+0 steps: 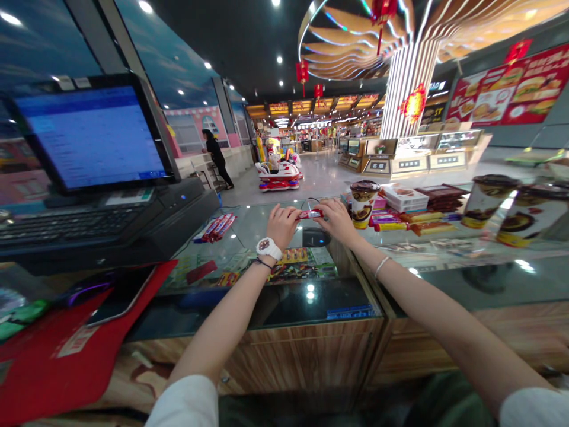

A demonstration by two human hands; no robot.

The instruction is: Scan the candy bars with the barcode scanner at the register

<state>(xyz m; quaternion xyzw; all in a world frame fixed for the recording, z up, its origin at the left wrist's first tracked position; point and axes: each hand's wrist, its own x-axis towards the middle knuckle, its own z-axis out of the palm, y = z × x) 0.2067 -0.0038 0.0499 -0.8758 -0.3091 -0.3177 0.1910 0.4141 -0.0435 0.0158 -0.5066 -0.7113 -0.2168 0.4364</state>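
Holding one slim red-and-white wrapped bar over the clear glass countertop, near a black rounded device with a blue light. Judged most at risk of slipping onto glass or device – through uneven easing of the two pinches. Could also crease or twist the wrapper, by turning the ends against each other. Might knock the tall white-and-brown lidded paper cup through any outward swing of the right hand, seen just beside it. Pose: both arms reaching forward and converging, wrists raised slightly above the glass. Left hand, above a white wristwatch, mostly closed, with fingertips on the bar's left end; right hand likewise, on the right end. Cannot tell grip firmness.
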